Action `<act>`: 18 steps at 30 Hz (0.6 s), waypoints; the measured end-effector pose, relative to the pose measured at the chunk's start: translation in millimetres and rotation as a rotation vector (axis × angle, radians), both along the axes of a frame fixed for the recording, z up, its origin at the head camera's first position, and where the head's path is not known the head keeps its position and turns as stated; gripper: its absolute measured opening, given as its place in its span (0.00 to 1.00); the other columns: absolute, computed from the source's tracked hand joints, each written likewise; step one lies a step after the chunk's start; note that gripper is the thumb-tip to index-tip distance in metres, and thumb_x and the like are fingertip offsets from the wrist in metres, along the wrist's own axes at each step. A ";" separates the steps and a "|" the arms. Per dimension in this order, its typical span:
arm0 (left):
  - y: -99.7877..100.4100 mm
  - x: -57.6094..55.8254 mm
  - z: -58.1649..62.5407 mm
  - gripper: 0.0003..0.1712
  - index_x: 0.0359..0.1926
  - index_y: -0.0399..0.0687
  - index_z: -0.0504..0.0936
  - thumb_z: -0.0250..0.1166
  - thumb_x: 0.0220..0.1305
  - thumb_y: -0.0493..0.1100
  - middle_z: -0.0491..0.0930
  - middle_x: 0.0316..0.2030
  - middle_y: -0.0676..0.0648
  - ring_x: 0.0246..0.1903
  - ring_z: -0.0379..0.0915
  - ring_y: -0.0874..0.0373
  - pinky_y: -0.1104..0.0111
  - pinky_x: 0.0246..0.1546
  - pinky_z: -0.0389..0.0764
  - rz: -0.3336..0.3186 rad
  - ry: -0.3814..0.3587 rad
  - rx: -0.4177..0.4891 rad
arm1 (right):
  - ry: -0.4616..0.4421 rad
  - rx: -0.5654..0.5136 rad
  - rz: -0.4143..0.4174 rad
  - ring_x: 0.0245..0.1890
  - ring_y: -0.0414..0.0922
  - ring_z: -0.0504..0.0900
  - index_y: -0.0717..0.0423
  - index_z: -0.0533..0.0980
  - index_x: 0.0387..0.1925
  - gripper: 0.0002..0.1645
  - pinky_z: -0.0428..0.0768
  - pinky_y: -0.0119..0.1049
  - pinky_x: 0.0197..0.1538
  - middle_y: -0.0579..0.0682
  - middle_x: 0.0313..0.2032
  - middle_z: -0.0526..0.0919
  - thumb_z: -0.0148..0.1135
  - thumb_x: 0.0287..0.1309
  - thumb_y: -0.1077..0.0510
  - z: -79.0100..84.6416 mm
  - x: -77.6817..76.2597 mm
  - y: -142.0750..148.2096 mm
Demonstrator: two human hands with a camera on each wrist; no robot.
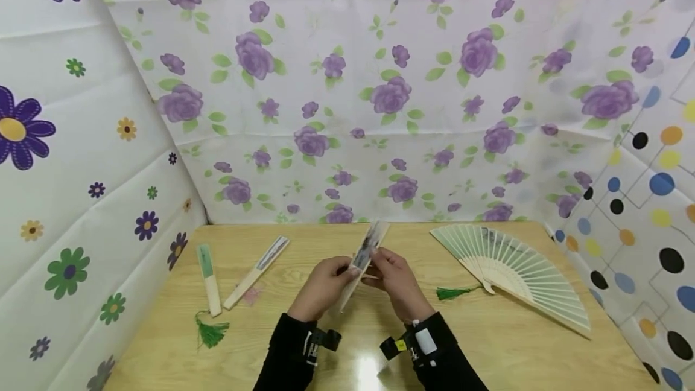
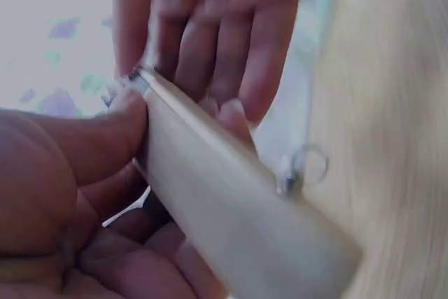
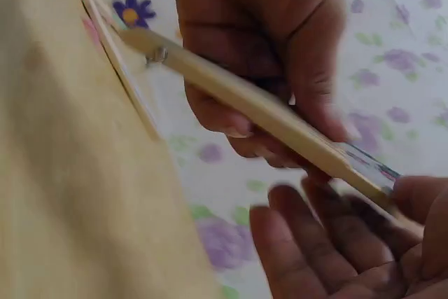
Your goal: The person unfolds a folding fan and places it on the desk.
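A folded hand fan [image 1: 369, 244] with a dark printed pattern is held tilted between both hands above the table. My left hand [image 1: 324, 285] grips its lower middle, thumb laid along one face. In the left wrist view the pale guard of the fan [image 2: 231, 201] shows, with a small metal ring near its end. My right hand [image 1: 397, 282] pinches the patterned part with its thumb. The right wrist view shows the fan [image 3: 245, 103] edge-on, the right thumb [image 3: 418, 197] at its far end and the other right fingers [image 3: 315, 236] loosely curved below.
An opened green fan [image 1: 521, 270] with a green tassel [image 1: 455, 293] lies at the right. On the left lie a folded green fan [image 1: 209, 279], its tassel [image 1: 212, 332], and another folded fan [image 1: 257, 271] beside a pink tassel [image 1: 252, 296]. Patterned cloth walls [image 1: 347, 107] enclose the wooden table [image 1: 179, 361].
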State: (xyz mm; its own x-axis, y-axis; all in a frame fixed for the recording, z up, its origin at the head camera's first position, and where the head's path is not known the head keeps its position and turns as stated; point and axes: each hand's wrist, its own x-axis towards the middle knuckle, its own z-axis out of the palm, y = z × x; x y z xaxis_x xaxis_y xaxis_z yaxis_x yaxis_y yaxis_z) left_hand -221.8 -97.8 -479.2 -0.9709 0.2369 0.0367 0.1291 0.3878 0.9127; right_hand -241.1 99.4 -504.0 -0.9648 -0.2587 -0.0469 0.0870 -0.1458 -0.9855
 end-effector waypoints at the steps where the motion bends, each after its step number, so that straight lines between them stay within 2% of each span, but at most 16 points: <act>1: 7.1 0.4 2.4 0.13 0.56 0.37 0.87 0.64 0.88 0.43 0.86 0.44 0.40 0.38 0.75 0.57 0.64 0.41 0.76 -0.002 -0.001 0.026 | 0.018 0.006 -0.019 0.67 0.56 0.90 0.65 0.77 0.76 0.30 0.94 0.47 0.68 0.66 0.69 0.86 0.50 0.94 0.46 4.5 -0.2 2.7; 3: 19.2 1.0 4.7 0.13 0.57 0.38 0.88 0.67 0.87 0.44 0.88 0.43 0.42 0.39 0.79 0.59 0.65 0.41 0.80 0.021 0.019 0.027 | 0.037 0.012 -0.065 0.58 0.48 0.95 0.66 0.82 0.69 0.28 0.96 0.41 0.59 0.64 0.62 0.91 0.51 0.94 0.47 10.8 0.6 6.3; 5: 28.7 2.3 4.6 0.15 0.60 0.40 0.89 0.69 0.85 0.45 0.91 0.43 0.43 0.39 0.84 0.59 0.65 0.42 0.85 0.049 0.048 0.011 | 0.044 0.018 -0.107 0.51 0.41 0.95 0.66 0.84 0.66 0.27 0.96 0.36 0.52 0.61 0.59 0.93 0.51 0.94 0.48 13.2 2.8 8.4; 7: 36.5 3.4 4.4 0.14 0.58 0.42 0.91 0.71 0.83 0.46 0.92 0.42 0.44 0.38 0.85 0.59 0.66 0.40 0.85 0.062 0.079 -0.024 | 0.045 0.034 -0.138 0.46 0.39 0.93 0.66 0.85 0.64 0.26 0.94 0.33 0.46 0.60 0.57 0.93 0.51 0.94 0.49 13.4 5.3 9.8; 10: 44.8 3.3 3.0 0.11 0.51 0.40 0.92 0.69 0.85 0.44 0.91 0.40 0.43 0.31 0.77 0.58 0.68 0.33 0.77 0.037 0.068 -0.021 | 0.051 0.079 -0.159 0.45 0.40 0.91 0.65 0.86 0.62 0.26 0.92 0.31 0.44 0.58 0.55 0.93 0.52 0.94 0.49 12.3 9.1 11.8; 12: 48.6 2.5 2.3 0.12 0.49 0.39 0.91 0.68 0.86 0.43 0.89 0.40 0.42 0.29 0.72 0.58 0.69 0.32 0.71 0.034 0.046 -0.006 | 0.055 0.106 -0.169 0.46 0.40 0.90 0.64 0.87 0.61 0.25 0.91 0.31 0.44 0.57 0.54 0.93 0.53 0.94 0.49 11.6 10.2 13.2; 14: 51.2 0.9 1.9 0.12 0.49 0.37 0.91 0.67 0.86 0.42 0.89 0.42 0.40 0.30 0.71 0.57 0.69 0.34 0.71 0.030 0.003 0.055 | 0.059 0.119 -0.179 0.47 0.41 0.91 0.64 0.88 0.60 0.24 0.92 0.31 0.46 0.56 0.54 0.93 0.54 0.93 0.49 11.5 9.9 14.7; 18: 55.3 -4.0 2.9 0.13 0.48 0.34 0.90 0.66 0.87 0.41 0.88 0.42 0.38 0.32 0.73 0.57 0.68 0.36 0.74 0.028 -0.037 0.141 | 0.081 0.126 -0.185 0.49 0.42 0.92 0.66 0.89 0.56 0.25 0.93 0.32 0.48 0.58 0.55 0.93 0.56 0.92 0.49 12.5 4.4 18.0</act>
State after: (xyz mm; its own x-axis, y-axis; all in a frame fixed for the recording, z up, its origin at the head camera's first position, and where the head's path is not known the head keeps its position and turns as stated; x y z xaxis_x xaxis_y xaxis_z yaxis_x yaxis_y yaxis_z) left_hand -225.9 -42.5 -476.3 -0.9782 0.2050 0.0321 0.0857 0.2581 0.9623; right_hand -236.7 117.4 -491.5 -0.9972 -0.0745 0.0118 -0.0097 -0.0273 -0.9996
